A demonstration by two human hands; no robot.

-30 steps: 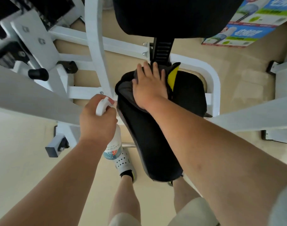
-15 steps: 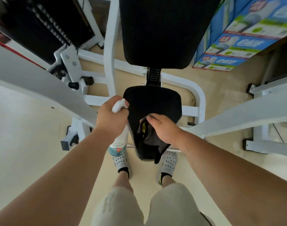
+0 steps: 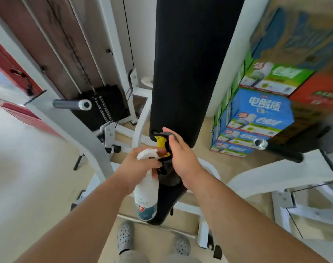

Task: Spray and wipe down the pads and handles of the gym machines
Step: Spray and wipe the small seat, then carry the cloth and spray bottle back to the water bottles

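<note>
Holding the spray bottle (image 3: 147, 194) by its neck, the left hand (image 3: 137, 168) curls tight round it, so a finger can reach the trigger. The right hand (image 3: 180, 158) grips a grey and yellow cloth (image 3: 160, 142) against the bottom edge of the tall black back pad (image 3: 190, 63), probably to rub there. Both arms reach forward over the seat pad (image 3: 169, 202).

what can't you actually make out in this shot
Head view only:
- Grey and yellow cloth: mostly covered by the right hand.
- Black seat pad: largely behind the white spray bottle and left hand.
- Bottle label: too small to read.
- Upper printed cardboard boxes: motion-blurred.
</note>
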